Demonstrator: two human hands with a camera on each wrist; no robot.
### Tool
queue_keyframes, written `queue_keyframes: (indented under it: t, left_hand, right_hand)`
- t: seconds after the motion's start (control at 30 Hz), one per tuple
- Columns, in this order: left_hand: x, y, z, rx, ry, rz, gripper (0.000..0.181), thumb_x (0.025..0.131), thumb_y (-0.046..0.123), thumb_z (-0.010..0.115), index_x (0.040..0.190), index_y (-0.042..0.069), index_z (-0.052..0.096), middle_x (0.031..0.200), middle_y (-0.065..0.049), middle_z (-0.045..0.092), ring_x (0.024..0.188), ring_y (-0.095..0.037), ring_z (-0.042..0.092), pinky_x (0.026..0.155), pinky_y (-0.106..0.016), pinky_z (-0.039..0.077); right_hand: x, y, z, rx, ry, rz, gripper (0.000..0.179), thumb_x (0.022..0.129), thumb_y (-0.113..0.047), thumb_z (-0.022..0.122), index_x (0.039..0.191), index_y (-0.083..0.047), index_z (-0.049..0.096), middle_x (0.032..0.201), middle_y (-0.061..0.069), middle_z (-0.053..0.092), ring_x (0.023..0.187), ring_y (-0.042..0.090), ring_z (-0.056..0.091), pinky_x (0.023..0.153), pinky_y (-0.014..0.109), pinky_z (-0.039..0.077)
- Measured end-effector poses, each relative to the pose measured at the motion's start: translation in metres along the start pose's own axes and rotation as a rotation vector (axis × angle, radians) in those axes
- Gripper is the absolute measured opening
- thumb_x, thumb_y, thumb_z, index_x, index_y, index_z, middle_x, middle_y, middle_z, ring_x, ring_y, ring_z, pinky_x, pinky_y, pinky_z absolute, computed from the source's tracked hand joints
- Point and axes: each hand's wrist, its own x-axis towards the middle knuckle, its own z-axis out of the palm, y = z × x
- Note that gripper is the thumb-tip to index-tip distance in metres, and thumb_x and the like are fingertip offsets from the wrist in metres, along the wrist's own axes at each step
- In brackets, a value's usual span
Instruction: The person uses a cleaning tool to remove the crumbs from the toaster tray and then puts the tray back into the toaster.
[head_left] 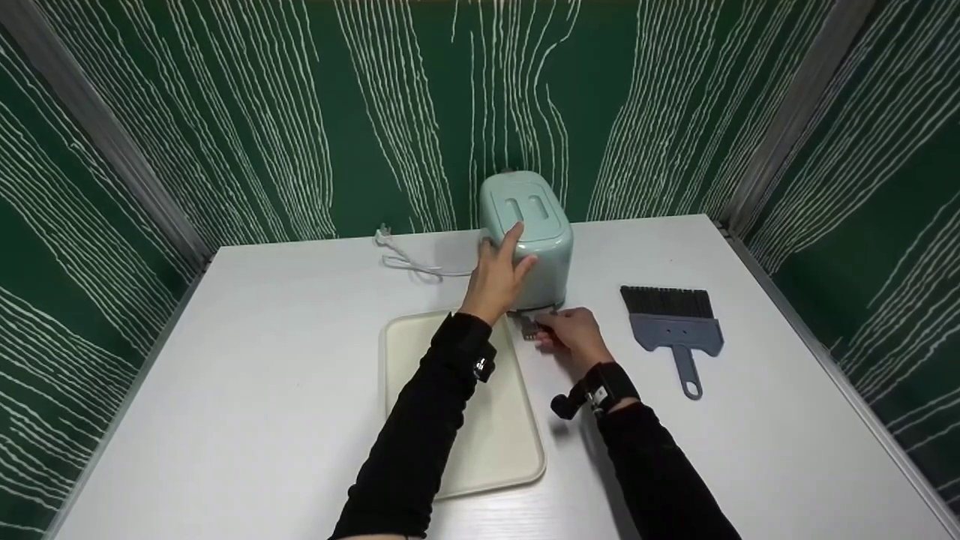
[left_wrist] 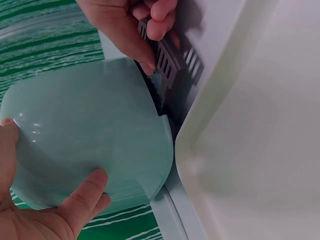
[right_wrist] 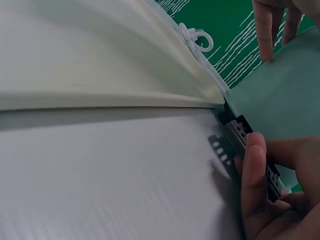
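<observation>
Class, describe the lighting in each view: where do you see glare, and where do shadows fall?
Head: a soft shadow lies on the white table beside the right sleeve; left wrist: small bright glints on the toaster, and a slotted shadow beside the crumb tray; right wrist: the tray's shadow shows pale gaps on the tabletop.

No legible text or numbers.
</observation>
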Motion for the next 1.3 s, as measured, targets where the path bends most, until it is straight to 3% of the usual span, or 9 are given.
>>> queue_keyframes:
  t: [0.33, 0.77, 1.0, 1.3]
  left_hand:
    - [0.000, -0.002, -0.001, -0.007, 0.007, -0.013, 0.064, 0.110, 0.044, 0.058, 0.168, 0.030, 0.036, 0.164, -0.033, 0.033, 0.136, -0.047, 0.061, 0.108, -0.053, 0.056]
    - [0.002, 0.000, -0.005, -0.001, -0.040, -0.044, 0.065, 0.111, 0.048, 0.054, 0.170, 0.032, 0.031, 0.168, -0.033, 0.029, 0.141, -0.046, 0.057, 0.110, -0.053, 0.055]
    - [0.001, 0.000, -0.001, -0.008, -0.031, -0.032, 0.065, 0.111, 0.047, 0.055, 0.169, 0.031, 0.032, 0.167, -0.033, 0.028, 0.139, -0.046, 0.059, 0.110, -0.052, 0.055]
    - [0.001, 0.000, 0.000, -0.019, -0.014, -0.033, 0.065, 0.110, 0.046, 0.057, 0.169, 0.031, 0.033, 0.165, -0.031, 0.032, 0.134, -0.046, 0.062, 0.106, -0.053, 0.057]
  right_hand:
    - [0.004, 0.003, 0.000, -0.063, -0.014, 0.000, 0.023, 0.104, -0.018, 0.072, 0.091, 0.001, 0.069, 0.058, -0.001, 0.067, 0.045, 0.004, 0.062, 0.047, 0.019, 0.054]
    - [0.008, 0.000, -0.004, -0.001, -0.087, 0.027, 0.025, 0.103, -0.013, 0.072, 0.082, 0.001, 0.073, 0.058, 0.000, 0.068, 0.045, 0.004, 0.060, 0.049, 0.019, 0.052]
    - [0.007, 0.002, -0.008, -0.034, -0.096, 0.050, 0.022, 0.103, -0.013, 0.071, 0.087, 0.001, 0.073, 0.060, -0.001, 0.068, 0.045, 0.003, 0.059, 0.049, 0.019, 0.051]
    - [0.005, 0.004, -0.010, -0.057, -0.131, 0.048, 0.024, 0.104, -0.014, 0.071, 0.083, -0.002, 0.070, 0.059, -0.002, 0.065, 0.046, 0.003, 0.058, 0.050, 0.019, 0.051]
